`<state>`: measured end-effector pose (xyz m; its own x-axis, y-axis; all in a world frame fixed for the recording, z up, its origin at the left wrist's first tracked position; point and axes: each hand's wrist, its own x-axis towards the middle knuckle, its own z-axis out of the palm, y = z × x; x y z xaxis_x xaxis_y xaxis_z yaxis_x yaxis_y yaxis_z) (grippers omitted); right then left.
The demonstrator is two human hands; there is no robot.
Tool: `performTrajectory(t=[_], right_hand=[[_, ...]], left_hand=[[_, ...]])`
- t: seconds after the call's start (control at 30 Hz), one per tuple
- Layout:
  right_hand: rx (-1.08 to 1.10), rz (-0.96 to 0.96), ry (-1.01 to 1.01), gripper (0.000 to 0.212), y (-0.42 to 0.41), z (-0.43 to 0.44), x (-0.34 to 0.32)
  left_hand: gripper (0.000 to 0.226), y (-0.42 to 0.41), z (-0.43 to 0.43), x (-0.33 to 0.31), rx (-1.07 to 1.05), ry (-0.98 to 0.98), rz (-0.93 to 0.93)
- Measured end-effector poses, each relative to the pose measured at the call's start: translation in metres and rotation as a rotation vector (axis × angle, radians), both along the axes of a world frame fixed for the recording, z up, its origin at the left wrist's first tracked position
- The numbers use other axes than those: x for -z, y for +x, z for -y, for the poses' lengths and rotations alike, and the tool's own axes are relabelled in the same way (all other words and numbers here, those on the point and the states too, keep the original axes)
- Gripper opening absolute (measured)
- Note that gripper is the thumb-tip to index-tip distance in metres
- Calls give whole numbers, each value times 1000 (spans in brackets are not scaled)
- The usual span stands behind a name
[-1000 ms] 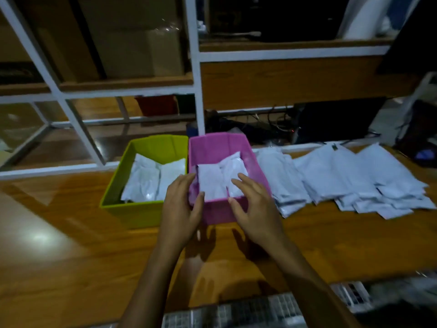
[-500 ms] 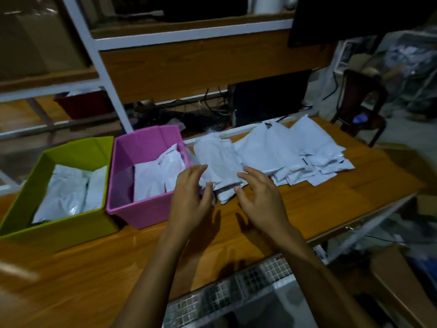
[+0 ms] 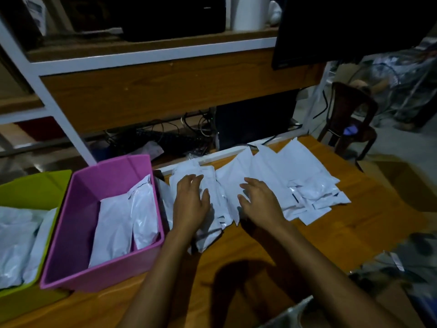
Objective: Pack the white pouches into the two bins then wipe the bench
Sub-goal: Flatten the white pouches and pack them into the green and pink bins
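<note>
A: Where the loose white pouches (image 3: 295, 176) lie fanned across the far side of the table (image 3: 354, 233), what are the hands doing?

B: Both are on that spread, palms down. The left hand (image 3: 190, 204) lies on the stack nearest the pink bin (image 3: 78, 221), with its fingers straight and a little spread. The right hand (image 3: 260, 204) sits near it on the middle of the spread, its fingers loose and splayed too. Neither is curled round a pouch.

A: Pressing, or only touching?

B: I cannot tell. They seem to rest on the top pouches. A strip of pouch shows between the two hands, so they are apart.

A: And the bins?

B: The pink bin stands on the table just left of the pile. A few packed pouches (image 3: 123, 223) lean toward its right wall, and its left half shows bare floor. The green bin (image 3: 35, 181) is on its left, touching or just beside it; I cannot tell which. It is partly cut off by the frame edge and holds crumpled pouches (image 3: 16, 237).

A: Behind them?

B: A white-framed shelf unit (image 3: 56, 110) with wooden boards, a tangle of cables (image 3: 165, 136) beneath it, a dark box (image 3: 255, 119), and a dark chair (image 3: 350, 114) beyond the table's right end.
</note>
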<state>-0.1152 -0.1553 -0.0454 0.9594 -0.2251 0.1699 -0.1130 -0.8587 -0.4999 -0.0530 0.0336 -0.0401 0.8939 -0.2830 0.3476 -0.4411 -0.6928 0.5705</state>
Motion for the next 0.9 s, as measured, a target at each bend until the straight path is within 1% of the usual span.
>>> performTrajectory(t=[0.07, 0.1, 0.13, 0.2, 0.27, 0.33, 0.37, 0.43, 0.53, 0.57, 0.6, 0.67, 0.7, 0.73, 0.77, 0.8, 0.83, 0.9], right_hand=[[-25, -32, -14, 41, 25, 10, 8], [-37, -52, -12, 42, 38, 15, 12], [-54, -68, -10, 42, 50, 18, 17], [-113, -78, -6, 45, 70, 21, 28], [-179, -105, -4, 49, 86, 23, 39], [-225, -137, -34, 55, 99, 26, 50], [-233, -156, -64, 59, 104, 27, 55], [-229, -218, -139, 65, 113, 32, 64], [-197, -291, -213, 69, 117, 36, 80], [-192, -310, -225, 73, 116, 35, 84], [-188, -313, -225, 83, 115, 34, 89], [-197, -328, -227, 114, 116, 34, 95], [-202, -351, -231, 118, 119, 35, 95], [-204, -365, -234, 108, 122, 35, 94], [-210, -387, -247, 90, 124, 34, 93], [-223, -399, -254, 75, 125, 32, 91], [-233, -400, -258, 66, 126, 29, 89], [-246, -384, -261, 56, 126, 24, 88]], left_hand=[[42, 14, 9, 10, -104, 33, -1], [45, 21, 14, 15, -157, 87, -14], [50, 26, 17, 22, -204, 169, -53], [59, 35, 21, 36, -284, 329, -199], [50, 42, 22, 52, -303, 342, -275], [37, 49, 22, 62, -284, 327, -265], [36, 50, 21, 63, -279, 331, -265], [46, 53, 25, 62, -288, 353, -251], [72, 55, 35, 64, -301, 396, -269], [76, 56, 38, 67, -292, 409, -290], [78, 57, 40, 71, -276, 410, -312], [82, 58, 41, 81, -261, 360, -313], [83, 59, 41, 84, -256, 327, -298], [82, 60, 40, 86, -251, 296, -286], [75, 60, 40, 84, -246, 270, -285], [64, 59, 40, 82, -244, 252, -287], [53, 58, 41, 78, -246, 232, -273], [45, 57, 41, 70, -240, 185, -215]])
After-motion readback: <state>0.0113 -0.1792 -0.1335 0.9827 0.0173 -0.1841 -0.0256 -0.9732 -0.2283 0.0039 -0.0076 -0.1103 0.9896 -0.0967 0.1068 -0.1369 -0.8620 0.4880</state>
